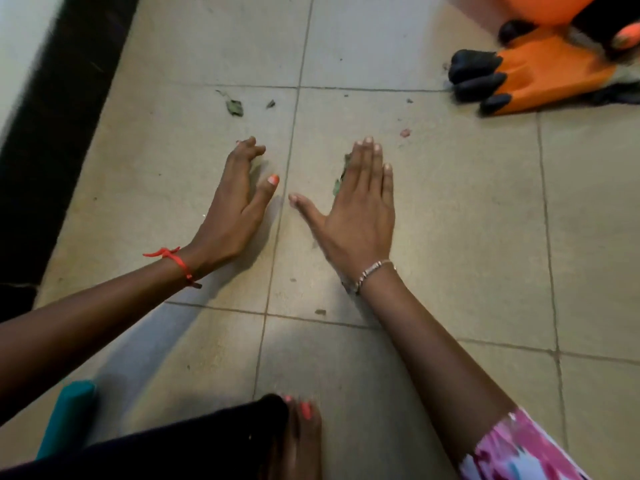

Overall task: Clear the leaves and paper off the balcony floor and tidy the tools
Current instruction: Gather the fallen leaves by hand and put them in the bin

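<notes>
Both hands are working low over the tiled floor (450, 237). The left hand (235, 206) is standing on its outer edge, fingers loosely curved like a scoop and gripping nothing. The right hand (360, 209) is lying palm-down with fingers straight and together and thumb reaching toward the left. It is released and holding nothing.

Crushed leaves (341, 178) are peeking out against the right index finger, in the gap between the two hands. A curled dry leaf (234, 107) is lying just beyond the left fingertips, with a smaller fragment (270, 104) beside it. Near the right fingertips, a little outward, a pinkish scrap (405, 132) is sitting on the tile; paper or petal, it is too small to tell.

Well out past the right hand, orange gloves (540, 74) with black fingertips are lying in a heap. A red string bracelet (176, 263) is circling the left wrist and a silver bracelet (372, 273) the right. A bare foot (301, 438) is showing below the arms.
</notes>
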